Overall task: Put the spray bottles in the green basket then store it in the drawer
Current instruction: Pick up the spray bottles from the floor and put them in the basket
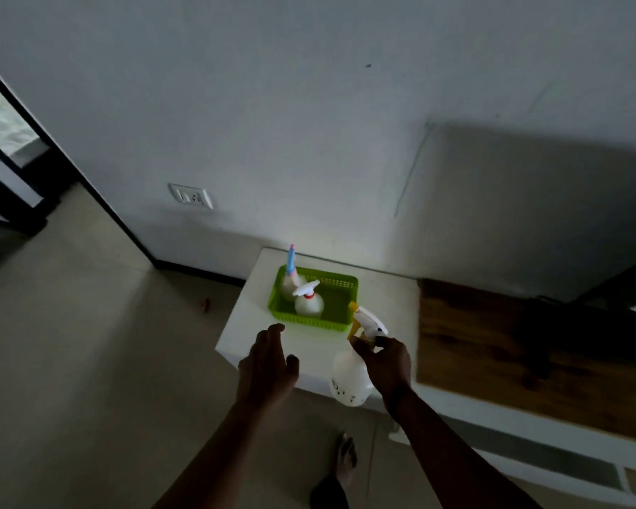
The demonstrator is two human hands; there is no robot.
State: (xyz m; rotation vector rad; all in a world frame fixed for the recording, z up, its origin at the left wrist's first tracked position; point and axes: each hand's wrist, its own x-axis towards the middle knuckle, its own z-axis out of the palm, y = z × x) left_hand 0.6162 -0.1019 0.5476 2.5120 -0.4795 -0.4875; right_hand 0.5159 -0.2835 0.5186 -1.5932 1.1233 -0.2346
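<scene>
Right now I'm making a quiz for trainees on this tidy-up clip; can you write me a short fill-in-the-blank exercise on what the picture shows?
1. The green basket already holds ____ spray bottles.
2. The yellow-trigger bottle is held by its neck in the ____ hand.
3. The left hand is open and holds ____.
4. The bottle with the blue nozzle stands in the basket's far ____ corner.

Missing words: two; right; nothing; left
</scene>
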